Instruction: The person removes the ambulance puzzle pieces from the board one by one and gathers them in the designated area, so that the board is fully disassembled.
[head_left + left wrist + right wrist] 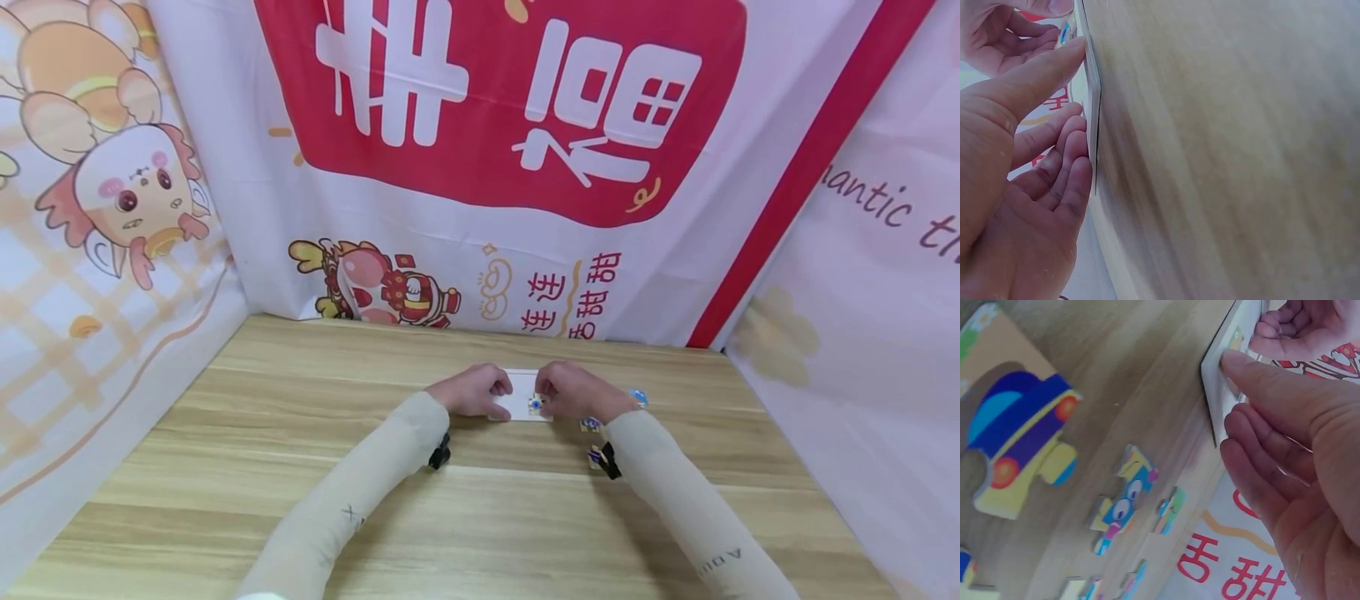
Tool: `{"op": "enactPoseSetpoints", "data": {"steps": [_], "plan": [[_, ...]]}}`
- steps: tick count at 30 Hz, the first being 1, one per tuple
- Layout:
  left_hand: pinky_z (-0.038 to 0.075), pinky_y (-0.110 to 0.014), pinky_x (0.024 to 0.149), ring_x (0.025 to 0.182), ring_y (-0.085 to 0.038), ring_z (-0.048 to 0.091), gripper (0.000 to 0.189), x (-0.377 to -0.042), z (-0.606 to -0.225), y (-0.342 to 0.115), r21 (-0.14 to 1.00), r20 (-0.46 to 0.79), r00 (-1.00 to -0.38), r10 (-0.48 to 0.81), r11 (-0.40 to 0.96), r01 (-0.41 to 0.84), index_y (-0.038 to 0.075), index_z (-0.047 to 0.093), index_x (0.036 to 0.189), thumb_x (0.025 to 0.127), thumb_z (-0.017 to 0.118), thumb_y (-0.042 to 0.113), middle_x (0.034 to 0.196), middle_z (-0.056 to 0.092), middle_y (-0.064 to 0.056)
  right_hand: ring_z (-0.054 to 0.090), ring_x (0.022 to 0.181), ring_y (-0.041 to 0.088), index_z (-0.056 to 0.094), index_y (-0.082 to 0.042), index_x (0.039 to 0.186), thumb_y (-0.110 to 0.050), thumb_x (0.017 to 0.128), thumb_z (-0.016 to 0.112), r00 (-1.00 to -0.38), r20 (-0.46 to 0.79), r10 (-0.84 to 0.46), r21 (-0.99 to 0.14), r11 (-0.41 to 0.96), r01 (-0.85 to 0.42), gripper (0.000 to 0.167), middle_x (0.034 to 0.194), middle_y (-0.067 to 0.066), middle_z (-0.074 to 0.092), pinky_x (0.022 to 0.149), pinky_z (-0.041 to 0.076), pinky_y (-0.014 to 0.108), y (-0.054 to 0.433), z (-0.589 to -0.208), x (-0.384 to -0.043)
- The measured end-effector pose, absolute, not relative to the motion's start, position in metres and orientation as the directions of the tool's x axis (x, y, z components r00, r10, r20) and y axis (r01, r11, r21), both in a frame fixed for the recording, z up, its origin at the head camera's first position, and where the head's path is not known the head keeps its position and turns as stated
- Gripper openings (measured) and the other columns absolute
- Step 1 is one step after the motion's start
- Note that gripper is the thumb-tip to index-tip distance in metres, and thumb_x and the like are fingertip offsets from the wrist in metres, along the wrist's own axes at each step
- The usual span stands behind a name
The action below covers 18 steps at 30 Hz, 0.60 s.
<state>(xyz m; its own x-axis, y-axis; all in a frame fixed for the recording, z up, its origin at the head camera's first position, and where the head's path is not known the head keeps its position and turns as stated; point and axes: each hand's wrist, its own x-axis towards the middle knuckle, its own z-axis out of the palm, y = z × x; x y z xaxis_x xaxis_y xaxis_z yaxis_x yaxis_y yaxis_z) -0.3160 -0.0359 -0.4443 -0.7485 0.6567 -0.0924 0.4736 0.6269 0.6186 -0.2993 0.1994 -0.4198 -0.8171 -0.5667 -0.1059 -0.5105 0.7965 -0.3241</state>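
Note:
A thin white puzzle board lies on the table between my two hands. My left hand holds its left side, thumb by the near corner and bent fingers along the edge. In the left wrist view the thumb and fingertips meet the board's rim. A small puzzle piece, yellow and white with a blue spot, sits at the board's near right corner. My right hand pinches at this piece, its thumb over the corner and fingers curled by the right edge; the hand partly hides the piece.
To the right lie several loose puzzle pieces. Among them are a large blue-and-yellow vehicle piece, a piece with cartoon eyes and a small green-edged piece. Printed cloth hangs behind the wooden table and along both sides.

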Motion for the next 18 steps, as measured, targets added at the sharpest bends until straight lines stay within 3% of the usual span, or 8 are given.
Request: {"op": "enactPoseSetpoints", "data": {"steps": [8, 18], "plan": [[0.053, -0.038, 0.106, 0.109, -0.019, 0.064, 0.042, -0.316, -0.446, -0.037, 0.612, -0.089, -0.750, 0.656, 0.630, 0.478, 0.003, 0.071, 0.122, 0.089, 0.086, 0.024, 0.116, 0.071, -0.007, 0.066, 0.084, 0.010, 0.070, -0.005, 0.099, -0.003, 0.090, 0.081, -0.822, -0.016, -0.569, -0.515, 0.709, -0.481, 0.014, 0.090, 0.003, 0.073, 0.080, 0.058, 0.027, 0.213, -0.429, -0.299], [0.052, -0.038, 0.105, 0.108, -0.019, 0.062, 0.041, -0.316, -0.447, -0.037, 0.612, -0.090, -0.753, 0.652, 0.633, 0.475, 0.004, 0.071, 0.123, 0.090, 0.086, 0.023, 0.116, 0.070, -0.007, 0.068, 0.090, 0.011, 0.070, -0.008, 0.100, -0.004, 0.096, 0.071, -0.843, 0.004, -0.538, -0.552, 0.701, -0.451, 0.005, 0.095, 0.001, 0.073, 0.085, 0.059, 0.028, 0.235, -0.422, -0.292]]}}
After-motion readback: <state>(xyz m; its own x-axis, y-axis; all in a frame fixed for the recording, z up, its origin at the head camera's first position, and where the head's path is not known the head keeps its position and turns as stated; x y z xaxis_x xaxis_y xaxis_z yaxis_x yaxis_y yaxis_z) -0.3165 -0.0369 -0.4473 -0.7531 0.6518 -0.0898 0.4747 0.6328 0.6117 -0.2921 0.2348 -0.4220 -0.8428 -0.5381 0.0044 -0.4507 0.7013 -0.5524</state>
